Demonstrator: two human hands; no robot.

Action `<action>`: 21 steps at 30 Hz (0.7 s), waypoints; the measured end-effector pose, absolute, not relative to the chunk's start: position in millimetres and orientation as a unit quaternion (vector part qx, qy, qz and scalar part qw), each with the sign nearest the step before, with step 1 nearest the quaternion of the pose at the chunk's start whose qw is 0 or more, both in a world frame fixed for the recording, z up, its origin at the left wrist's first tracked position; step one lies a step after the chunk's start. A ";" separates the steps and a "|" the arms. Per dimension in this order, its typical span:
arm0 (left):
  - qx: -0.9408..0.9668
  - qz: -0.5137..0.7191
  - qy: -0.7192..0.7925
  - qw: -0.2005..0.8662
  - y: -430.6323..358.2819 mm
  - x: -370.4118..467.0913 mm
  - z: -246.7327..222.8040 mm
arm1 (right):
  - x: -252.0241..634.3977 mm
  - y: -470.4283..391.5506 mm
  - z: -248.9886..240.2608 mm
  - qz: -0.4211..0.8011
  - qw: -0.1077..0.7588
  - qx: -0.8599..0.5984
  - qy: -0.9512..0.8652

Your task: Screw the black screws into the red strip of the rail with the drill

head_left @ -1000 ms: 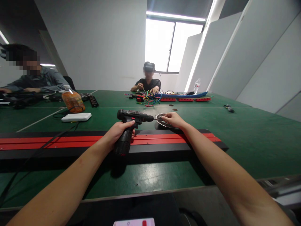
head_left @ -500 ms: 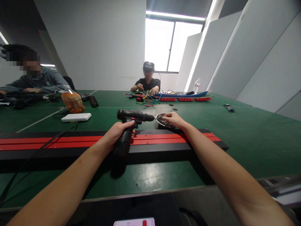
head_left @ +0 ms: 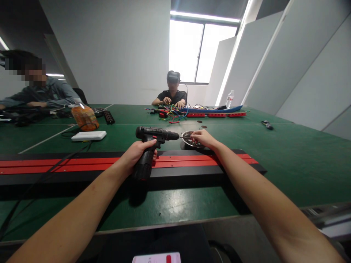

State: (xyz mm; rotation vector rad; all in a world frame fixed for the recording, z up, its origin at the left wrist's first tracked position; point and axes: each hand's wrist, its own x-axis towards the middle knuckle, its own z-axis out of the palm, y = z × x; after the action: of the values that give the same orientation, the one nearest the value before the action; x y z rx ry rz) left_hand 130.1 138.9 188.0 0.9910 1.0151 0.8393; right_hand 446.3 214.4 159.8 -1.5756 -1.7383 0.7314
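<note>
My left hand point(head_left: 139, 153) is wrapped round the grip of a black power drill point(head_left: 157, 135), whose bit points right. Over a round metal bowl point(head_left: 185, 143) of small dark parts, my right hand point(head_left: 202, 138) has its fingers pinched close to the tip of the bit. What those fingers hold is too small to make out. Below both hands lies a long black bar with red strips point(head_left: 189, 161), lengthwise across the table.
Left of the bar's far side are a white box point(head_left: 89, 136) and an orange container point(head_left: 85, 117). A dark cable crosses the bar. Coloured wires point(head_left: 175, 114) lie before a person point(head_left: 172, 96) opposite. Another person point(head_left: 52, 91) sits at the left.
My right fingers have shifted slightly right, away from the drill's chuck. The drill has hardly moved. The hand of the person opposite has moved a little.
</note>
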 end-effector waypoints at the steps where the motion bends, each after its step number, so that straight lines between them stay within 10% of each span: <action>1: 0.441 0.373 0.453 0.679 139.1 130.1 187.9 | 446.5 214.6 159.7 0.281 0.336 -0.605 -0.665; 21: 0.445 0.381 0.443 0.679 141.2 128.3 185.6 | 451.0 218.7 154.8 0.297 0.350 -0.579 -0.674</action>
State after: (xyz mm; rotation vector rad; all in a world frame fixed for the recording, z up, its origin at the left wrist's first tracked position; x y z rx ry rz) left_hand 128.3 141.2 185.6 0.9999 0.9948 0.8549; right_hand 451.0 218.7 154.8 -1.4986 -1.7466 0.7686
